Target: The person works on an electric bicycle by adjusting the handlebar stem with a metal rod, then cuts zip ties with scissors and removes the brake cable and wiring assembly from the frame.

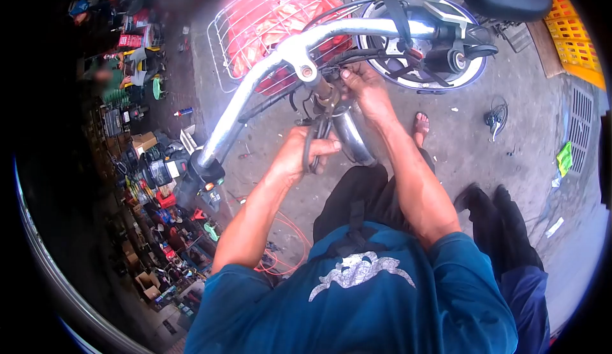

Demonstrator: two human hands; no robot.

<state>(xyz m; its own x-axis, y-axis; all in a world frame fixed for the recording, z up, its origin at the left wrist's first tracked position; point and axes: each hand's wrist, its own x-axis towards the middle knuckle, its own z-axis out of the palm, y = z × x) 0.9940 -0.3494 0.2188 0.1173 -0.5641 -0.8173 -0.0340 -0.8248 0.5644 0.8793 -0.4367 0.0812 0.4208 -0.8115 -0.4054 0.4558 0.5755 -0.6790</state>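
Note:
A silver handlebar [255, 77] of a bike curves across the view, with its stem [324, 91] running down to a shiny head tube [352, 136]. My left hand [301, 152] is closed around dark-handled pliers [308, 149], just left of the head tube; the tool's tip is hard to make out among the cables. On the other side of the stem, my right hand [370, 91] pinches with thumb and forefinger at black cables [336, 73] below the handlebar. What exactly lies between those fingertips is partly hidden.
A wire basket [220, 48] holding a red bag [280, 19] is at the front. Several tools and boxes [153, 169] crowd the left side. Another person's dark-trousered legs [500, 226] stand at right. A yellow crate [574, 35] and an orange hose [296, 230] are also there.

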